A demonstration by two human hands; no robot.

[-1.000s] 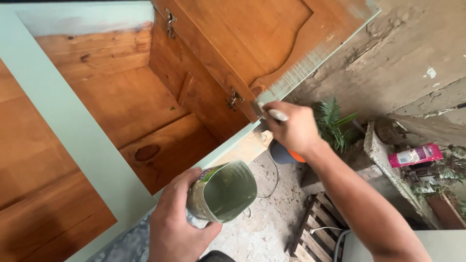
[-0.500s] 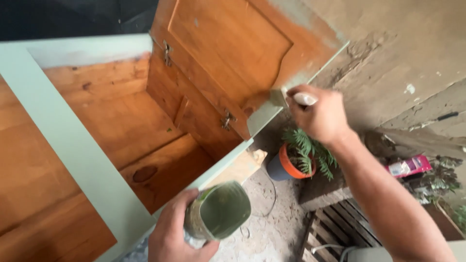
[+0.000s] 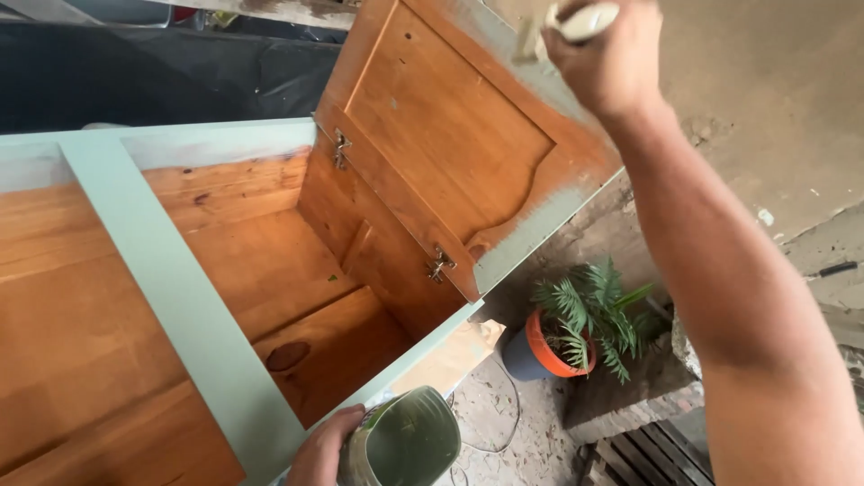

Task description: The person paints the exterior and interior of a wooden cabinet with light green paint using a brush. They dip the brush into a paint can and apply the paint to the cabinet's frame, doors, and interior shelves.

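At six o'clock, bottom edge, our left hand (image 3: 322,450) wraps its fingers around a paint can (image 3: 402,444), closed tight on its side; we see pale green paint coating the inside of the can. Just above it, at seven to nine o'clock, runs the green-painted frame rail (image 3: 171,297) of a wooden cabinet (image 3: 261,261), bare orange pine inside, with a dark knot on the lower board. At centre we see the open cabinet door (image 3: 441,135), hung on two metal hinges (image 3: 438,265), its panel unpainted wood, its outer edge streaked with green. At four o'clock a potted fern (image 3: 580,324) sits in an orange-rimmed pot on the dirt floor, a thin cable looping near it. At five o'clock we see dark wooden slats (image 3: 639,454). Our right forearm crosses from four o'clock up to one o'clock. At one o'clock, top edge, our right hand (image 3: 603,58) is clenched on the pale handle of a paintbrush (image 3: 576,22), whose bristles touch the door's upper edge. At eleven o'clock, farthest, lies black sheeting (image 3: 162,76).
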